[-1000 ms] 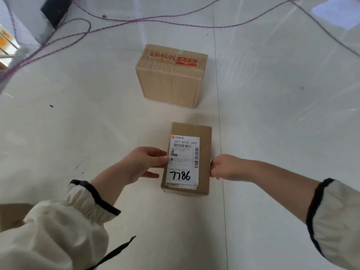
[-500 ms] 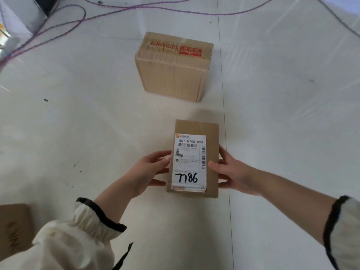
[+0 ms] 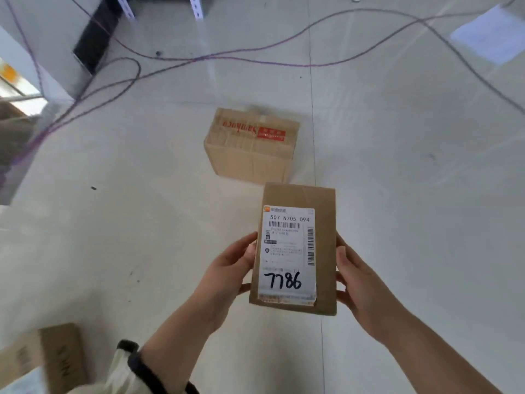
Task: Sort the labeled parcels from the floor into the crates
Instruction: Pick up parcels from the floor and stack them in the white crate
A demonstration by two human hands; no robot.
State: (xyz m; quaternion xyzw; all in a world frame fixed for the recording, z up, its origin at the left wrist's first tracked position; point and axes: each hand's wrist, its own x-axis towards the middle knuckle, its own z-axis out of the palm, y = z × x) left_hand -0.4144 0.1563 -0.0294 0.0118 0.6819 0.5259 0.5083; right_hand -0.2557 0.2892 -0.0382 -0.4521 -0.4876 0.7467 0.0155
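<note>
A small brown parcel (image 3: 324, 245) with a white shipping label marked 7786 is held up off the floor between both hands. My left hand (image 3: 227, 277) grips its left edge, thumb on top and fingers under. My right hand (image 3: 358, 282) grips its right edge the same way. Beyond it a bigger cardboard box (image 3: 250, 149) with red print on its tape stands on the pale floor. No crate is in view.
Purple and dark cables (image 3: 199, 59) trail across the floor at the back. A third cardboard box (image 3: 54, 356) lies at the lower left. A white sheet (image 3: 494, 35) lies at the far right. Metal shelf legs (image 3: 196, 7) stand at the top.
The parcel has come up off the floor in both hands and sits closer to the camera. The view has tilted up, showing more floor and cables behind.
</note>
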